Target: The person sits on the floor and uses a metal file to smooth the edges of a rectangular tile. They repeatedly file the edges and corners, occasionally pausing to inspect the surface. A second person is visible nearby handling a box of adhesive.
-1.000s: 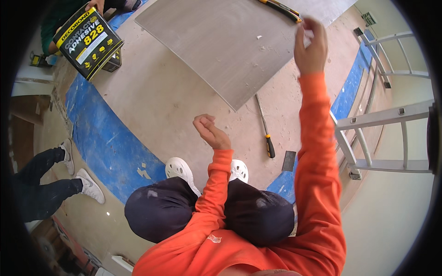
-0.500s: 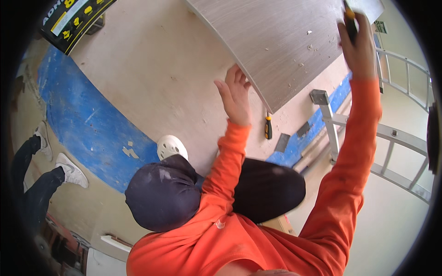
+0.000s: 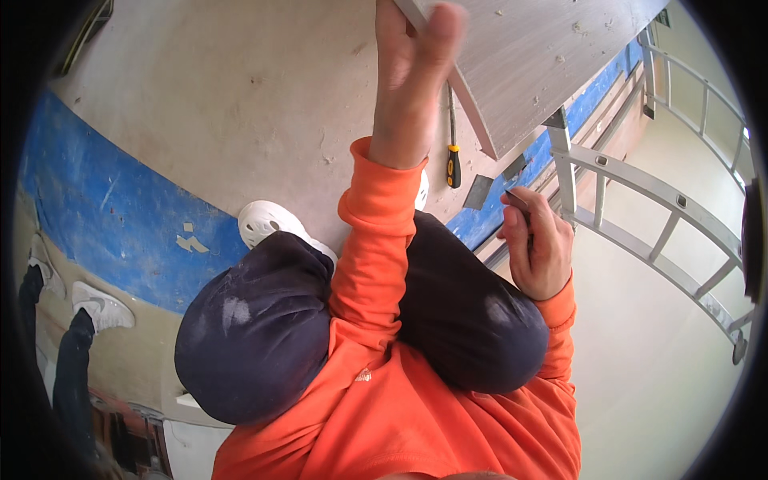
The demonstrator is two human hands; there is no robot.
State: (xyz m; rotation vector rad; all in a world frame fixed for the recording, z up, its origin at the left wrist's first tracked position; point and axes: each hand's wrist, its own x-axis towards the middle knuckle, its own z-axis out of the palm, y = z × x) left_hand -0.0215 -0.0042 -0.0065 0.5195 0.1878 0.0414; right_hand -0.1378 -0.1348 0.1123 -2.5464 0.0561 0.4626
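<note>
The pale floor (image 3: 264,88) bears blue sheeting (image 3: 120,212) and a screwdriver (image 3: 454,166).

"How is the left arm (image 3: 370,248) held?"

"Stretched well forward, up between the bent knees (image 3: 248,336), its wrist nearly in line with the forearm."

"And the left grip (image 3: 406,88)?"

"Thumb (image 3: 442,36) spread wide of the fingers and blurred; the fingertips are out of sight."

"The right arm (image 3: 564,336)?"

"Drawn in closer, and partly hidden behind the right knee."

"Then the right grip (image 3: 542,244)?"

"Just beyond that knee, fingers bent inward, pinched toward the thumb."
</note>
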